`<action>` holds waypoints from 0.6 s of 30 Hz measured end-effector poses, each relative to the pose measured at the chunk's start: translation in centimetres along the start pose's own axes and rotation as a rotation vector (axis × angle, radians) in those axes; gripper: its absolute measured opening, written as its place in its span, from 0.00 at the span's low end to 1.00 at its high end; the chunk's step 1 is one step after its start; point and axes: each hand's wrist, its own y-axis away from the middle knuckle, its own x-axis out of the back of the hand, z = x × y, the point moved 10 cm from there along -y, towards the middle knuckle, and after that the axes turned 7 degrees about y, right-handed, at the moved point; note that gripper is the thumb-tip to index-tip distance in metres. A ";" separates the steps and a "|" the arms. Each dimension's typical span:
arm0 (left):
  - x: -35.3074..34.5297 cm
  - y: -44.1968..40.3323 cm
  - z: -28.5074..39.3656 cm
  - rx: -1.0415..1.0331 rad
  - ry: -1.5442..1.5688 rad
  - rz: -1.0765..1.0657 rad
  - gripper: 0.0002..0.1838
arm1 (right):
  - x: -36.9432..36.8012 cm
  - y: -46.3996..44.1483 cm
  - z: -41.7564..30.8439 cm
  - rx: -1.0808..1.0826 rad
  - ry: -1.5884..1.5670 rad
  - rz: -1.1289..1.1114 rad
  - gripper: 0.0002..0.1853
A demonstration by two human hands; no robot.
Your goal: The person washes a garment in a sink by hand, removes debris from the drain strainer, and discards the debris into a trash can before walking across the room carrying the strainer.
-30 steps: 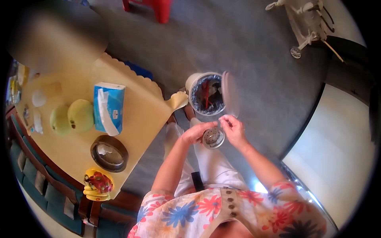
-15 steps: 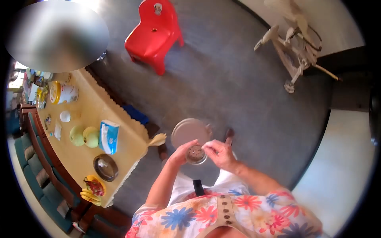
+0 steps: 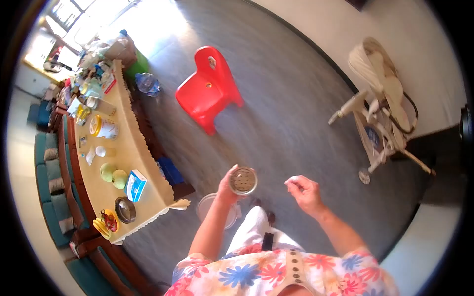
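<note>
My left hand (image 3: 227, 188) is wrapped round the side of a round container (image 3: 243, 181) with a silvery rim. Its top, dotted with dark holes, faces up at me. To the right and apart from it, my right hand (image 3: 307, 195) is closed in a pinch on a small white wad (image 3: 294, 179), perhaps tissue; its exact kind is too small to make out. Below my left forearm, a pale round bin (image 3: 203, 207) stands on the floor, partly hidden by the arm.
At left a table (image 3: 157, 195) bears a tissue pack (image 3: 136, 186), green fruits (image 3: 119, 179), a dark round dish (image 3: 125, 209), bananas (image 3: 101, 228) and a tub (image 3: 104, 127). A red chair (image 3: 205, 96) stands ahead, a stroller (image 3: 380, 106) by the right wall.
My right hand has drawn away to the right from the container, still pinching the white wad. My left hand has raised the container slightly. The view has tilted up, showing more room.
</note>
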 end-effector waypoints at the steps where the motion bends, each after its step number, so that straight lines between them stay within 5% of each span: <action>1: -1.3 0.0 2.1 -0.046 0.024 -0.052 0.30 | 0.3 -2.5 -0.8 0.029 -0.008 -0.015 0.03; 5: -3.1 -2.0 10.6 -0.191 0.061 -0.145 0.31 | 2.1 -12.9 -4.0 0.178 -0.039 -0.069 0.03; 9: -5.9 -8.8 18.9 -0.406 0.211 0.262 0.29 | 7.3 -23.3 -3.0 0.083 0.025 -0.063 0.03; 10: -11.3 -10.6 20.2 -0.294 0.014 -0.090 0.26 | 9.1 -25.6 -4.0 0.114 0.038 -0.056 0.03; 13: -20.0 -16.2 25.0 -0.321 -0.008 0.060 0.25 | 14.1 -32.9 -4.0 0.076 0.003 0.032 0.03; 18: -34.2 -27.5 32.1 -0.281 -0.134 -0.200 0.24 | 21.1 -46.8 -3.4 0.036 0.035 0.076 0.03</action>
